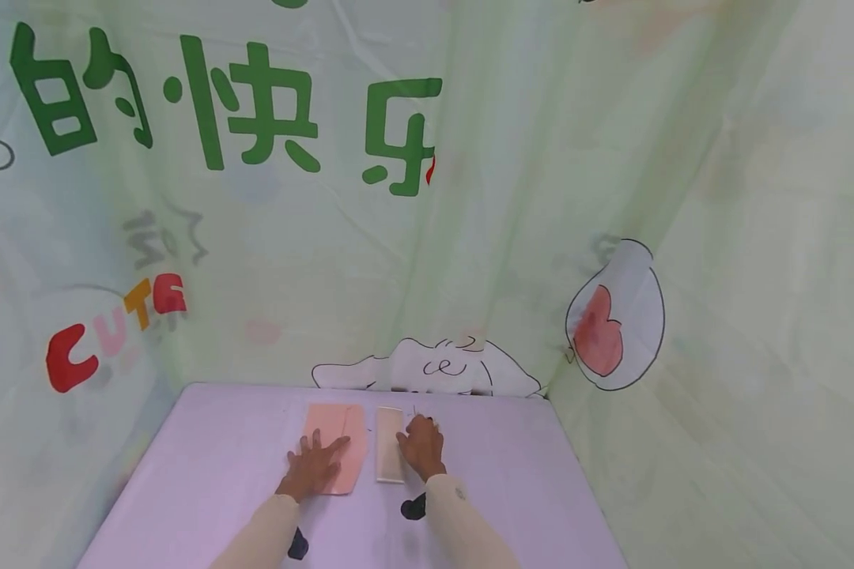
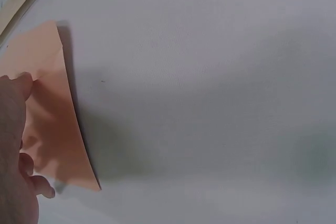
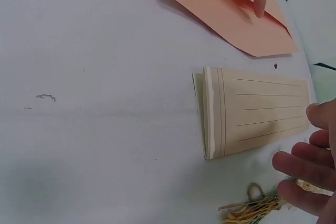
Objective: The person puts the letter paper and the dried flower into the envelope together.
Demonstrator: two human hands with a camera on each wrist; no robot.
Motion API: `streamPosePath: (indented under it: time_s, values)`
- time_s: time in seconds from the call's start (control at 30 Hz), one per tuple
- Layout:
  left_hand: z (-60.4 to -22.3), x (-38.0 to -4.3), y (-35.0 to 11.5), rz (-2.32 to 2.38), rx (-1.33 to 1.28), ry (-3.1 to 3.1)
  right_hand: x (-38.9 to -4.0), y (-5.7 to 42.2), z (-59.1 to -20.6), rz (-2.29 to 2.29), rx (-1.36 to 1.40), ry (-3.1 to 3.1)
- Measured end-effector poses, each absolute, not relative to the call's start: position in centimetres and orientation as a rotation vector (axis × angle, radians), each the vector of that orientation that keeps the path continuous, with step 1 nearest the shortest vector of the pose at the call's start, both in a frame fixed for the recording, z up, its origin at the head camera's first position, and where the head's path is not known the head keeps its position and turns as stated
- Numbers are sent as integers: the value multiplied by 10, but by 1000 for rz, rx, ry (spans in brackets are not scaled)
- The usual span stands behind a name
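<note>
A pink paper envelope (image 1: 353, 462) lies on the table, with a long flap edge visible in the right wrist view. My left hand (image 1: 313, 468) rests on it, fingers spread and pressing the paper. To its right is a folded sheet of lined cream letter paper (image 3: 262, 106). Beside that paper is my right hand (image 1: 423, 444), its thumb close to the sheet's far end and its fingers relaxed. A small bunch of dried stems (image 3: 254, 209) with a twine loop lies by those fingers, partly hidden behind them.
The table (image 1: 228, 474) has a pale lilac cover. Printed curtains (image 1: 370, 261) stand at the back and both sides. Dark wrist devices show near each sleeve, one by the right sleeve (image 1: 462, 521).
</note>
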State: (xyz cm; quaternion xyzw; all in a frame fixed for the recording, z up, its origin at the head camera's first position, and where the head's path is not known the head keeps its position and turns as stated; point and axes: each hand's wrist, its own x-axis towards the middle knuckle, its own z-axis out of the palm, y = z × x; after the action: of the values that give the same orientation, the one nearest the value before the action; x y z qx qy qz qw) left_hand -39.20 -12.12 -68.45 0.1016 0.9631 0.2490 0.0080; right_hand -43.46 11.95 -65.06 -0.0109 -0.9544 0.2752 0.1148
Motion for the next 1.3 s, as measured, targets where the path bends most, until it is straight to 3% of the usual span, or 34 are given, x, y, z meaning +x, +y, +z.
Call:
streamPosePath:
  time_s: [0.67,1.3]
  values:
    - [-705,-391,-129,943,432,3043,-433,109,-698,1075,-321,-2739]
    - [-732,-401,-131,983,461,3090,-428,91,-707,959,-423,-2623]
